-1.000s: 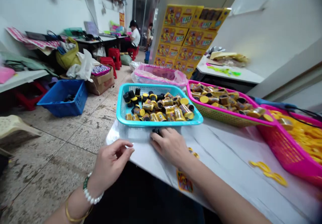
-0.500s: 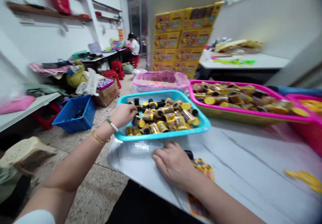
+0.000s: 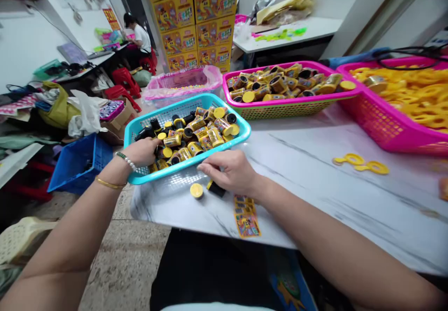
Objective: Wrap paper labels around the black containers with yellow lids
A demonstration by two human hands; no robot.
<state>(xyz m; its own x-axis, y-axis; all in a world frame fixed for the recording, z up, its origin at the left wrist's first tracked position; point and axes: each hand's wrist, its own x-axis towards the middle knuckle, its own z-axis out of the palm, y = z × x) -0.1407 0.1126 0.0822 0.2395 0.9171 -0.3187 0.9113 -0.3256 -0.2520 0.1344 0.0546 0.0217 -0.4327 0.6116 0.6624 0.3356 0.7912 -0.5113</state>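
My left hand (image 3: 143,152) reaches over the left end of a teal basket (image 3: 189,165), its fingers closed among small yellow-and-black cylinders (image 3: 196,148). Its fingertips are partly hidden beside a yellow cap, so I cannot make out what they grip. Just outside the basket's near edge is my right hand (image 3: 231,169), thumb and fingers drawn together; anything between them is too small to see. Below it, a black cylinder (image 3: 216,189) lies on the white marbled table (image 3: 297,171), close to a yellow-topped piece (image 3: 196,190). A colourful sticker sheet (image 3: 247,217) lies near the table's front edge.
Behind stand a pink-rimmed basket (image 3: 297,105) of similar cylinders and a plastic-lined pink basket (image 3: 182,79). At right, a pink basket (image 3: 395,134) holds yellow plastic parts; two yellow ring-shaped pieces (image 3: 362,164) lie before it. A blue crate (image 3: 75,162) sits on the floor. A person (image 3: 138,40) sits far back.
The view has turned right and down. My right hand has risen off the tabletop, and a yellow-topped piece now shows beside the black cylinder. My left hand stays in the teal basket.
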